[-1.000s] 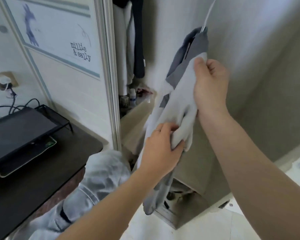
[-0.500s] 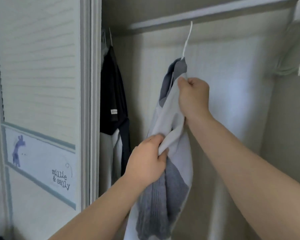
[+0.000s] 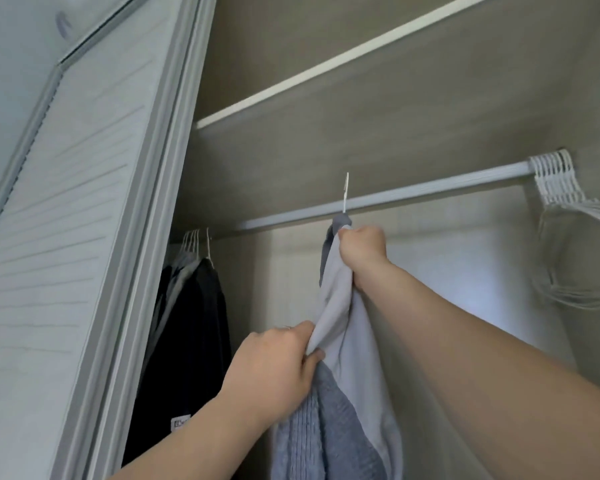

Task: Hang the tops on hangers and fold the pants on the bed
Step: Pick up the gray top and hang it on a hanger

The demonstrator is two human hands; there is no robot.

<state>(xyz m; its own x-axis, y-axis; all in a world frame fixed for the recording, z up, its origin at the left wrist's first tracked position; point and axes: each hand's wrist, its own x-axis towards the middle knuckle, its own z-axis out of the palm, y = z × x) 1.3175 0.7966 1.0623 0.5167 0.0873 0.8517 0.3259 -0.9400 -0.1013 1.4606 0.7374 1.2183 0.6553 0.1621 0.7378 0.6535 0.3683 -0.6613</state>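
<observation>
Inside the open wardrobe, just under the hanging rail [image 3: 430, 190], the right hand [image 3: 362, 252] is clenched round the neck of a grey and white top [image 3: 349, 341]. It grips the cloth directly below the thin white hook of the hanger [image 3: 345, 194]. That hook stands upright across the front of the rail with its tip above it; whether it has caught on the rail cannot be told from this angle. Lower down, the left hand [image 3: 274, 368] pinches a fold of the pale cloth between thumb and curled fingers, and the ribbed grey part of the top hangs beneath it. The top drapes straight down between the two hands, clear of the back wall. To the left, dark garments [image 3: 191, 341] hang on white hangers beside the louvred door [image 3: 66, 237], well apart from the held top. At the far right end of the rail a bunch of spare hangers [image 3: 556, 181] is crowded together. A white shelf edge [image 3: 326, 64] runs above
</observation>
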